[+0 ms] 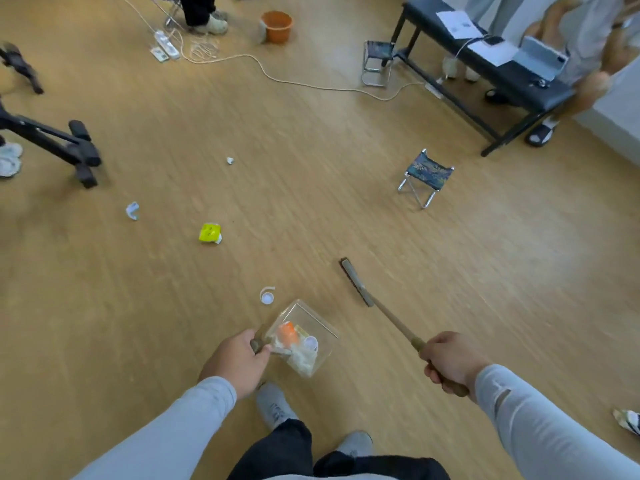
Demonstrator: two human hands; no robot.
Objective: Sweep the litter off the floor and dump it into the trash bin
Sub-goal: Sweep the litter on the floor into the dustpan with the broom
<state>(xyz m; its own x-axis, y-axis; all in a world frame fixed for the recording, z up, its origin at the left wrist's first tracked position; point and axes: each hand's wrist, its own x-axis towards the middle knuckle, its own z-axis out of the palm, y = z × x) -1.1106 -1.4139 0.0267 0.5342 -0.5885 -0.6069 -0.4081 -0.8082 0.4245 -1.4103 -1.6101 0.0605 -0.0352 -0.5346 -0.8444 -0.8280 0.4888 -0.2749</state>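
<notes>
Left hand (239, 358) grips the clear dustpan (304, 337) with litter inside; right hand (450, 362) holds the broom (360, 289) handle

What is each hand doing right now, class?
Left hand: closed on the handle of the clear dustpan.
Right hand: closed on the broom handle.

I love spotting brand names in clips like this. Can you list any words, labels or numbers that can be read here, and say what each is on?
None can be read.
Yellow wrapper on the floor: dark marks, too blurred to read.
White papers on the black bench: print too small to read.
Blue-and-white scrap: no legible text.
Litter in the clear dustpan: no legible label.
</notes>
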